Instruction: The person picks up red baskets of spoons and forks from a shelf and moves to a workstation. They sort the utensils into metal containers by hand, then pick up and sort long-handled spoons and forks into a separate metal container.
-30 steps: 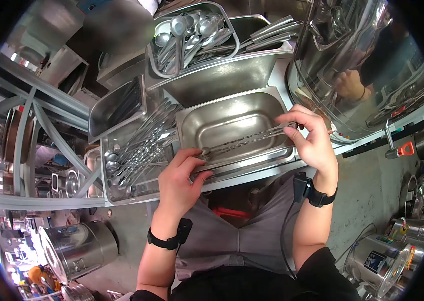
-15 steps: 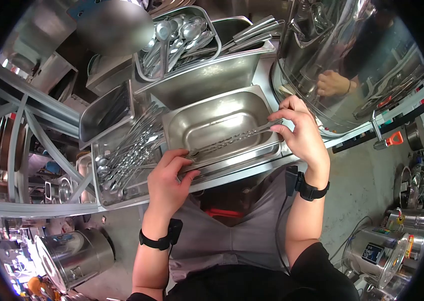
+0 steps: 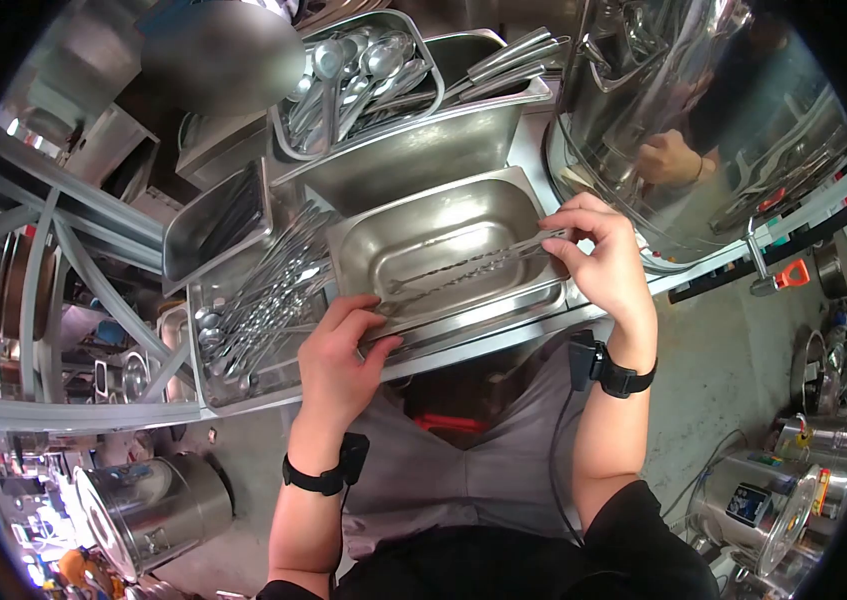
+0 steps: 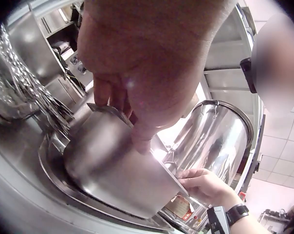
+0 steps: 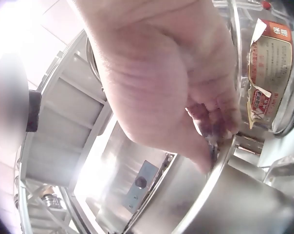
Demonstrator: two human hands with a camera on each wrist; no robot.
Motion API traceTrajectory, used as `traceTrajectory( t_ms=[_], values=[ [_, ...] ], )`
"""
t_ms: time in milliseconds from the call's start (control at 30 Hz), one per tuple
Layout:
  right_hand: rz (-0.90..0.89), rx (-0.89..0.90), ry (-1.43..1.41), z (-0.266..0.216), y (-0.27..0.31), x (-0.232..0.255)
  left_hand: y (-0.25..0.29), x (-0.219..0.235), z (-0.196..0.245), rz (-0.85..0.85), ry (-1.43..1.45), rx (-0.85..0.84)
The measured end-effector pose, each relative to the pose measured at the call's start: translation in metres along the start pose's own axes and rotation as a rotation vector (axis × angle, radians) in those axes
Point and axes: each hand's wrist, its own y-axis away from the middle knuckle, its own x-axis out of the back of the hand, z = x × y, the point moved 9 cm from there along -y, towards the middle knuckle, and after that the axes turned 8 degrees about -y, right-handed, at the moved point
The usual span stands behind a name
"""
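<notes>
At the right end of a shallow steel pan (image 3: pixel 443 215), my right hand (image 3: pixel 605 262) pinches the ends of long bar spoons (image 3: pixel 478 262) between thumb and fingers. Two twisted stems show, slanting across the pan; the upper one has a small forked tip at its left end. My left hand (image 3: pixel 338 350) grips the pan's near left corner. In the left wrist view, its thumb (image 4: pixel 143 139) lies against the outer wall and its fingers reach over the rim. The right wrist view shows the right fingertips (image 5: pixel 209 163) right at a steel rim, mostly hiding what they pinch.
Left of the pan, a steel tray (image 3: pixel 228 395) holds many twisted bar spoons (image 3: pixel 273 290). Behind stand a deep pan (image 3: pixel 413 160) and a tray of spoons (image 3: pixel 353 65). A large shiny steel drum (image 3: pixel 683 190) rises at the right, and a metal frame (image 3: pixel 108 265) stands left.
The head view shifted slightly, then settled. The upper stem's left tip has come away from the left fingertips and the stems are spread further apart. My left hand stays on the pan's corner.
</notes>
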Motion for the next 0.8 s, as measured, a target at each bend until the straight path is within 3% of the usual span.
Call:
traceTrajectory(
  t_ms=[267, 533, 700, 800],
  values=[
    [0.074, -0.019, 0.08, 0.003, -0.002, 0.004, -0.001, 0.003, 0.003, 0.045, -0.035, -0.059],
    [0.254, 0.05, -0.214, 0.01, 0.0, 0.018, -0.002, 0.002, 0.003, 0.012, -0.008, -0.017],
    [0.268, -0.029, -0.304, 0.016, 0.002, 0.03, -0.002, 0.002, 0.003, 0.015, -0.017, -0.023],
    [0.179, -0.092, -0.294, 0.012, 0.003, 0.024, -0.002, 0.002, 0.003, 0.015, -0.031, -0.025]
  ],
)
